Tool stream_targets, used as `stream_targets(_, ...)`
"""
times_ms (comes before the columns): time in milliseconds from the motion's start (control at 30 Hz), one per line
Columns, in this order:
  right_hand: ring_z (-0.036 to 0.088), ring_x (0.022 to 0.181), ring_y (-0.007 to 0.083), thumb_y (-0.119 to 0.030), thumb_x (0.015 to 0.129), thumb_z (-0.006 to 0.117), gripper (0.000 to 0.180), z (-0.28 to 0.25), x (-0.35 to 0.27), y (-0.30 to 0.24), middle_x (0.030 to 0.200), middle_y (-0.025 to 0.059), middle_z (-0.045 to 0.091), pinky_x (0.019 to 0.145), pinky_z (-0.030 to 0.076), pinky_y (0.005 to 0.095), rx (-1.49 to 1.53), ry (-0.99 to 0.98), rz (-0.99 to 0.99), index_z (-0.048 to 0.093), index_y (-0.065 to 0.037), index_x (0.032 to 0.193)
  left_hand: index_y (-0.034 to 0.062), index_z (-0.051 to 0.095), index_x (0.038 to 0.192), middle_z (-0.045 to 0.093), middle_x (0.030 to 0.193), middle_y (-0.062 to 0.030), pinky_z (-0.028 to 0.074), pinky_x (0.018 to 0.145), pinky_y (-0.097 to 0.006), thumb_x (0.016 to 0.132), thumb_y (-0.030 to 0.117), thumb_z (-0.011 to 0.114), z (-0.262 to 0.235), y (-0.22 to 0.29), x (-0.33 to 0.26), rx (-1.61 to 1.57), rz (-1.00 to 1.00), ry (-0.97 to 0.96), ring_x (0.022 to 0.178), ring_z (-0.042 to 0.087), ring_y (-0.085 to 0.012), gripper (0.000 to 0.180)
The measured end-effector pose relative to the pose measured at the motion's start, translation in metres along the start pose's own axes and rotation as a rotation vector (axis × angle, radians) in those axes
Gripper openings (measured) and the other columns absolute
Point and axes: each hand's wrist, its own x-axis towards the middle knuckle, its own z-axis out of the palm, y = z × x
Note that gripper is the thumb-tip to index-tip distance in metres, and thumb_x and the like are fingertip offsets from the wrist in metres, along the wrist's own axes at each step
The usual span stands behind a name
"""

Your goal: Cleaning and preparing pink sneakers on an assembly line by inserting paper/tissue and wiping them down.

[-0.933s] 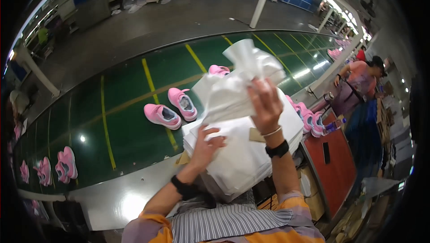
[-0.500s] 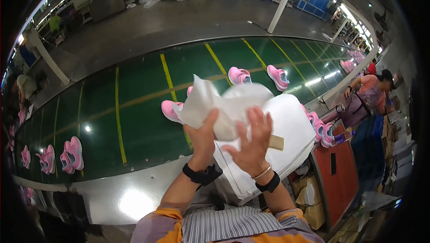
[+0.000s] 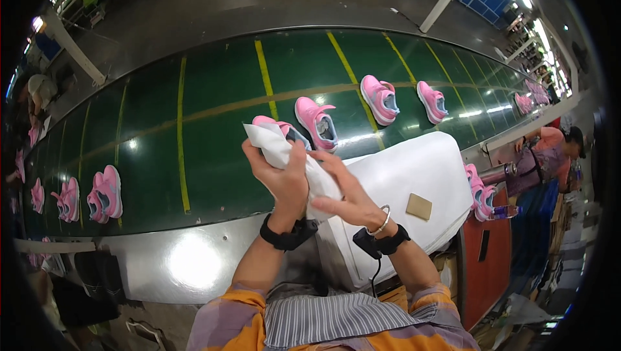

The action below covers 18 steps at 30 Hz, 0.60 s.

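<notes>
Left hand (image 3: 284, 180): it's curling firmly around the bunched white paper (image 3: 275, 144), thumb pressing across from the fingers, probably because something this soft would be springing open otherwise.
Right hand (image 3: 351, 197): it's sitting half open against the lower right end, fingers and thumb lying on either side, seemingly steadying the shape; whether it's really gripping, I can't tell.
White paper: it's lying right inside my left palm, poking out past the thumb at upper left and running down to the right hand, so it's bridging both.
Sheet stack (image 3: 411, 163): it's resting just to the right of and beyond my right hand, likely placed there for easy reach.
Tan block (image 3: 419, 207): it's lying on the top sheet, perhaps serving as a weight.
Nearest pink shoe (image 3: 265, 120): it's standing just beyond the paper, partly hidden by it; I can't tell whether they're touching.
Second pink shoe (image 3: 314, 118): it's standing alongside, a little to the right, opening facing my way, which is seemingly keeping the inside handy.
Green belt (image 3: 220, 163): it's carrying both shoes, its yellow lines (image 3: 182, 131) apparently marking out spaces.
</notes>
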Motion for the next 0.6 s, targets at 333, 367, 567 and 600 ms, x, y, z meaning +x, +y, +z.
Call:
stream_targets(333,0.067,0.070,0.0359,-0.017,0.074,0.076,0.036,-0.057,0.074,0.066,0.084,0.0147,0.068,0.063,0.052,0.0441,-1.233,0.067,-0.011,0.068,-0.009,0.108,0.0011,0.070,0.087,0.068,0.081,-0.0079,0.050,0.069,-0.035,0.086,0.016,0.072,-0.096,-0.149,0.055,0.771,-0.104,-0.130,0.073,0.065,-0.0198,0.016)
stream_targets(367,0.067,0.070,0.0367,-0.017,0.074,0.076,0.037,-0.051,0.084,0.075,0.086,0.0151,0.069,0.064,0.053,0.0434,-1.285,0.029,-0.057,0.068,-0.009,0.109,0.0016,0.070,0.087,0.067,0.080,-0.0080,0.050,0.070,-0.037,0.084,0.017,0.073,-0.096,-0.161,0.056,0.842,-0.040,-0.210,0.074,0.065,-0.0229,0.016)
stream_targets(567,0.070,0.076,0.0346,-0.015,0.077,0.067,0.018,0.006,0.173,0.126,0.087,0.0178,0.070,0.068,0.055,0.0445,-1.446,-0.229,0.054,0.069,-0.005,0.091,0.0014,0.058,0.095,0.061,0.090,-0.0194,0.049,0.077,-0.046,0.079,0.017,0.073,-0.095,-0.199,0.089,1.201,0.403,-0.519,0.085,0.060,-0.0373,0.027)
stream_targets(600,0.070,0.077,0.0353,-0.016,0.077,0.068,0.018,0.008,0.178,0.135,0.088,0.0183,0.070,0.069,0.056,0.0448,-1.407,-0.206,0.047,0.069,-0.005,0.091,0.0016,0.058,0.094,0.062,0.090,-0.0201,0.050,0.078,-0.047,0.080,0.016,0.071,-0.098,-0.200,0.098,1.184,0.379,-0.578,0.086,0.061,-0.0380,0.024)
